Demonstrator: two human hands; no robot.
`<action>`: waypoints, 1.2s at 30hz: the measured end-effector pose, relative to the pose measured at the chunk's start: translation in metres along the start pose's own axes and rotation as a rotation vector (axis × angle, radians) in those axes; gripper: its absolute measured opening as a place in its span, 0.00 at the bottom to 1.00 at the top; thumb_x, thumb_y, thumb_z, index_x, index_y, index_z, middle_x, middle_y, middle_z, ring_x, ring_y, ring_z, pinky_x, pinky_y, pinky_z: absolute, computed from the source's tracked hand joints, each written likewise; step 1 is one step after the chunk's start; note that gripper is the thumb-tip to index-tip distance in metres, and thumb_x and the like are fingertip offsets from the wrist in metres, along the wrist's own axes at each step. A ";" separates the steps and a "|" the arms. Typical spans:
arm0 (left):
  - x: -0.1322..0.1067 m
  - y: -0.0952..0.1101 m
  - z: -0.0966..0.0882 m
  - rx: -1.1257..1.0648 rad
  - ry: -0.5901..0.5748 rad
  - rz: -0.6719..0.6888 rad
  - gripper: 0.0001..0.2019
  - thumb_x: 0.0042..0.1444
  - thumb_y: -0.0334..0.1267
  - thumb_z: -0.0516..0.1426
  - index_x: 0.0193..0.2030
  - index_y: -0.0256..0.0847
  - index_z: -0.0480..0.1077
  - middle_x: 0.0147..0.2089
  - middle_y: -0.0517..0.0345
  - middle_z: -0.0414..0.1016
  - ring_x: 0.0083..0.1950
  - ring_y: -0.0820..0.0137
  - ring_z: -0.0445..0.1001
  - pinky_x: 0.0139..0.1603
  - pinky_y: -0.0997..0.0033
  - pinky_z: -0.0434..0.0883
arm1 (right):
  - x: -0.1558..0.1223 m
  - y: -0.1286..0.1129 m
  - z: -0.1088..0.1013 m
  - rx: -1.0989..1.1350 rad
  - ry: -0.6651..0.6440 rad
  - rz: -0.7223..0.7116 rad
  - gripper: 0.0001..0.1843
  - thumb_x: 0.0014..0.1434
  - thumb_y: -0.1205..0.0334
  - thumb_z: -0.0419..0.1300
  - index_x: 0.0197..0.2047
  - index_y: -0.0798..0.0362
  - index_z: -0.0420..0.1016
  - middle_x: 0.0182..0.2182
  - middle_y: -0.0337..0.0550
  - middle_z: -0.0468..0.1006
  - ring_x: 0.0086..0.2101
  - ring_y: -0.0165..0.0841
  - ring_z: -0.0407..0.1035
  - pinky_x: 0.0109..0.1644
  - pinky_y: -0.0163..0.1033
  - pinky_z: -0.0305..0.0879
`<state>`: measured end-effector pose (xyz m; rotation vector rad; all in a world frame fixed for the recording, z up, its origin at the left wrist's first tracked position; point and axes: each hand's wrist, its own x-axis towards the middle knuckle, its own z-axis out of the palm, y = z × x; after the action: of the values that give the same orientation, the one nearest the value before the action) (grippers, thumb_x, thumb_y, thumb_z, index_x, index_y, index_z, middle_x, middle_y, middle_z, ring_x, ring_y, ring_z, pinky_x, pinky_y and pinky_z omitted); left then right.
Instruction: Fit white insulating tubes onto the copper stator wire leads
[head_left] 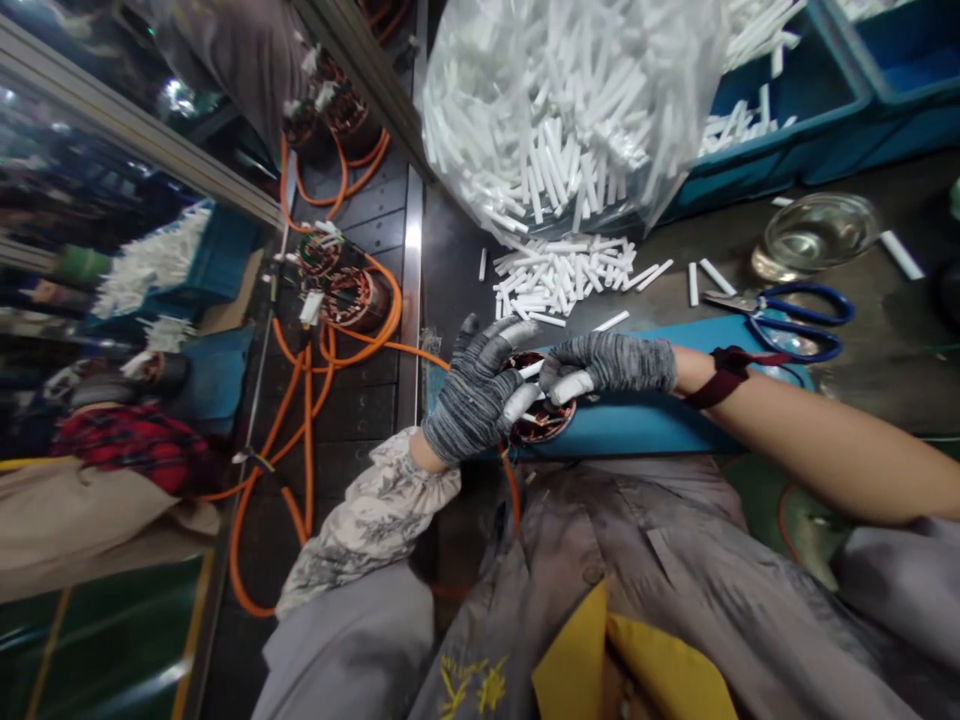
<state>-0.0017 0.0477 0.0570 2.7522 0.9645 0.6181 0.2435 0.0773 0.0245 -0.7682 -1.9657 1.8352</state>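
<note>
- Copper-wound core [546, 430] lies between left hand [474, 392] and right hand [611, 366], near the counter's [454, 235] front-left corner.
- Left fingers slightly parted, right fingertips narrowed; either grip, cannot tell.

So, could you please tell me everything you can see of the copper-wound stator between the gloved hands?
The copper-wound stator looks round, its open end facing up. Coppery, metallic-looking windings show inside a reddish-brown rim, with slim white tubes among them. It appears to sit on the blue sheet. The gloved left hand covers its left side and the gloved right hand reaches over its right; both seem to touch it. Much of it is hidden, so finer parts cannot be made out.
</note>
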 end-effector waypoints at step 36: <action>-0.015 0.021 0.033 -1.496 0.117 -0.847 0.42 0.47 0.43 0.70 0.71 0.48 0.65 0.62 0.50 0.78 0.62 0.49 0.77 0.62 0.47 0.76 | 0.000 -0.020 -0.001 -0.162 -0.118 0.131 0.20 0.62 0.55 0.68 0.53 0.58 0.86 0.43 0.43 0.87 0.42 0.36 0.78 0.48 0.34 0.71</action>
<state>0.0137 0.0216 0.0286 0.9191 0.9318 0.8064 0.2413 0.0775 0.0446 -0.8739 -2.2095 1.8493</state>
